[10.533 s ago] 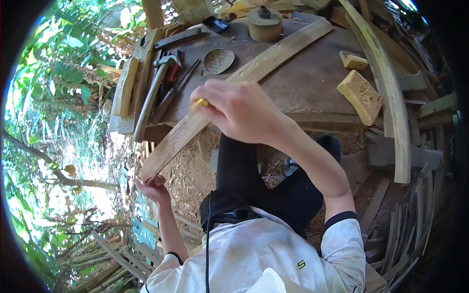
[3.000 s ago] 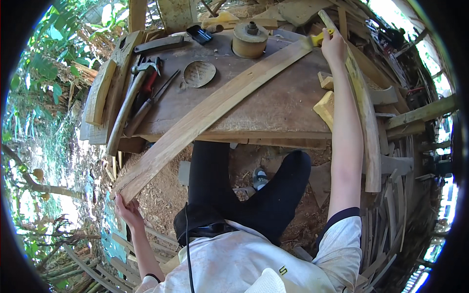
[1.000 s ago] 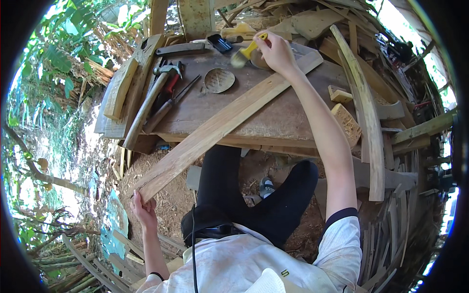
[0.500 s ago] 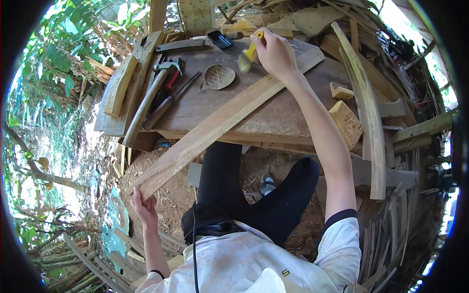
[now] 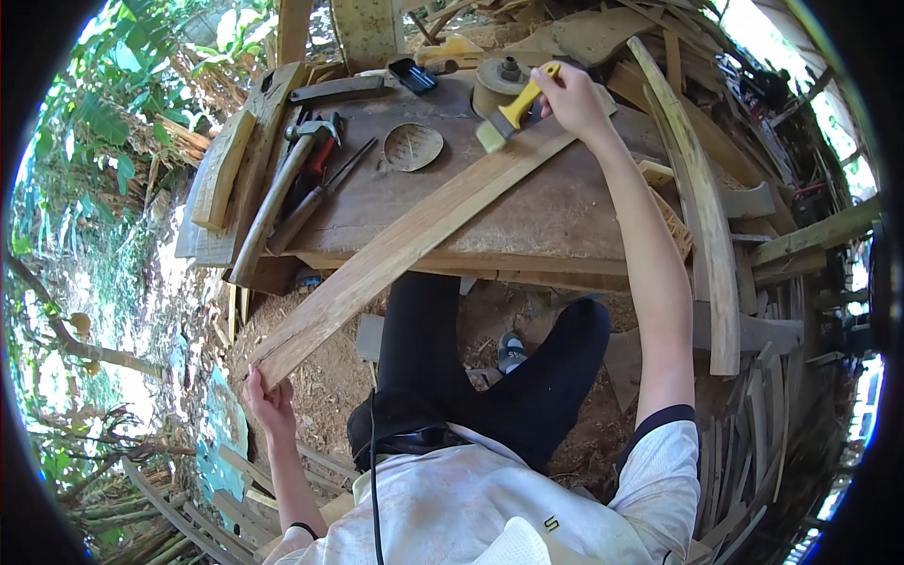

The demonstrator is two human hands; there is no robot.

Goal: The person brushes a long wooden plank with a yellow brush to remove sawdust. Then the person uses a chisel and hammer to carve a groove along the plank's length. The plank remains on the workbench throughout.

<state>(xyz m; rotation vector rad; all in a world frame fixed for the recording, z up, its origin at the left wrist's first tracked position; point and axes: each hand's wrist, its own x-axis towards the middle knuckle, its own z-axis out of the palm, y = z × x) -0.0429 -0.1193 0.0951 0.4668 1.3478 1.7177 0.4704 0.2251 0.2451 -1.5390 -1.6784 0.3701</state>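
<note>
Fingers of your right hand [image 5: 573, 94] were curled tight around the yellow handle of a paintbrush [image 5: 509, 115], whose bristles touched the far end of the long wooden plank [image 5: 414, 235]. Your left hand [image 5: 270, 403] gripped the plank's near end from below, fingers wrapped about its corner, holding it out past the edge of the workbench [image 5: 556, 212] while the rest lay slanted across the top.

By the look of it, you were only at the start of brushing: the brush sat at the far end, and the plank's face toward you showed the same dry, pale grain along its length, so I judged most of it was left to do. Whether any coating was already on the wood I couldn't tell.

Just beside the brush stood a round tin [image 5: 497, 80]. A shallow brown bowl [image 5: 412, 146] lay near the plank, and a hammer [image 5: 282, 193] rested with other tools on the bench's left side.
</note>
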